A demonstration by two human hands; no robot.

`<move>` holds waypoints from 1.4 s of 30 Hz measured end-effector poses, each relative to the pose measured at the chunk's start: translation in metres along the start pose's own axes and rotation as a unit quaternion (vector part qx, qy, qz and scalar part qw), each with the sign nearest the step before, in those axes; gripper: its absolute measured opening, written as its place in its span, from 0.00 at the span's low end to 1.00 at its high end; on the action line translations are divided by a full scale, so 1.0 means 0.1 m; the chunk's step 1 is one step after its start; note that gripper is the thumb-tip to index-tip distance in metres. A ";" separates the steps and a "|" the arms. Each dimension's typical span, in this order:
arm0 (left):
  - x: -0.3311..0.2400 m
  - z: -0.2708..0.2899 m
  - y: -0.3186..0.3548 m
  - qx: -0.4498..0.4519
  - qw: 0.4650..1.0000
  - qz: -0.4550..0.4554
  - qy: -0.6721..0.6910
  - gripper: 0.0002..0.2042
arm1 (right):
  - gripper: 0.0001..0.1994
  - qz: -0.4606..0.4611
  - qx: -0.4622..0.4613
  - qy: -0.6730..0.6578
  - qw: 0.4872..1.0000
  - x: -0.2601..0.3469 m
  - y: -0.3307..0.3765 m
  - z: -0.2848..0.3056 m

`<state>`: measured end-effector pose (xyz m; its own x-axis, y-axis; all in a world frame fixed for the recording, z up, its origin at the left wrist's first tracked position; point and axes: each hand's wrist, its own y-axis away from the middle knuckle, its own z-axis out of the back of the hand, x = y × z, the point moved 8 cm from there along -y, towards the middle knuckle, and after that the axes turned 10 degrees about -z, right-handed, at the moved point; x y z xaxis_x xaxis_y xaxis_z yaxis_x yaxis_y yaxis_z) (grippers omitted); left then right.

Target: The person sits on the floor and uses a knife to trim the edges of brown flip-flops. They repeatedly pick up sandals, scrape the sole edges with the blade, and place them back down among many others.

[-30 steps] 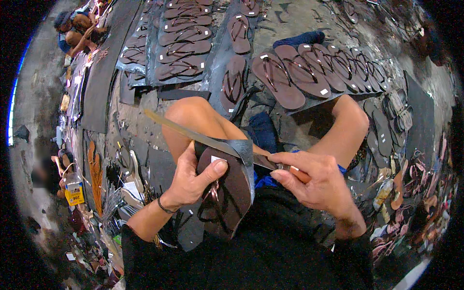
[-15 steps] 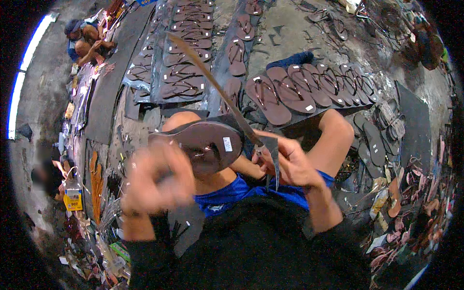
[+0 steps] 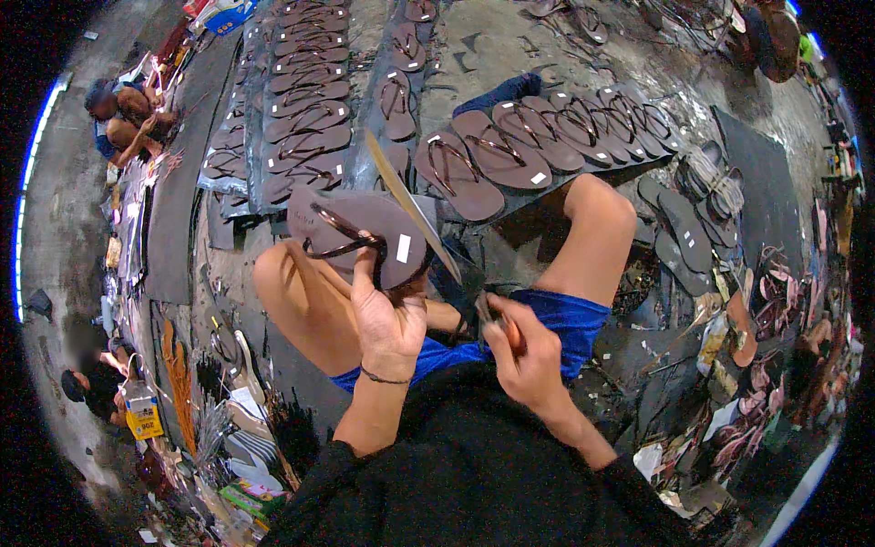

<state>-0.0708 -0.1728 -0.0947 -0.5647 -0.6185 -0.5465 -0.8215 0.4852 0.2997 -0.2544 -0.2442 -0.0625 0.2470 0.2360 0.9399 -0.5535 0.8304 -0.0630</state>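
Note:
My left hand [image 3: 387, 314] holds a dark brown flip-flop sandal [image 3: 355, 235] by its strap, sole side up, above my left knee. A small white sticker sits on the sandal's sole. My right hand [image 3: 521, 354] grips the handle of a long thin blade [image 3: 415, 208] that points up and away past the sandal's right edge. I sit on the ground with both bare knees raised, in blue shorts [image 3: 556, 319] and a black top.
Rows of finished brown sandals [image 3: 510, 150] lie on dark sheets [image 3: 766, 182] ahead and at the left. Straps and sandal parts are heaped at the right [image 3: 775, 301]. Other people sit at the far left [image 3: 123, 109] and lower left [image 3: 87, 383].
My left hand has taken the sandal by its strap and lifted it over my left knee. The blade now leans up and to the left in my right hand.

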 end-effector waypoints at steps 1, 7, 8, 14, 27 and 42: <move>-0.02 0.07 0.00 -0.085 0.996 -0.027 -0.017 0.12 | 0.16 -0.017 0.007 0.019 1.000 -0.07 0.17 0.06; -0.03 0.37 0.16 -0.058 0.996 0.042 -0.049 0.14 | 0.14 -0.073 0.045 0.107 0.991 -0.09 0.48 0.31; -0.05 0.44 0.21 -0.069 0.995 0.037 -0.061 0.14 | 0.14 -0.087 0.061 0.099 0.989 -0.07 0.46 0.29; -0.09 0.64 0.48 -0.061 0.994 0.066 -0.056 0.17 | 0.13 -0.127 0.142 0.082 0.978 0.05 0.21 -0.05; -0.29 1.15 0.66 -0.107 0.991 0.081 -0.027 0.20 | 0.17 -0.172 0.286 0.053 0.941 0.03 0.23 -0.32; -0.29 0.89 0.81 -0.079 0.984 0.139 0.081 0.22 | 0.27 0.040 0.164 0.071 0.983 0.00 -0.33 -1.19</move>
<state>-0.1142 -0.0608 -0.1243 -0.7640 -0.5725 -0.2975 -0.6284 0.5560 0.5440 -0.1418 -0.2112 -0.1008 0.2888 0.3811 0.8783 -0.7960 0.6052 -0.0009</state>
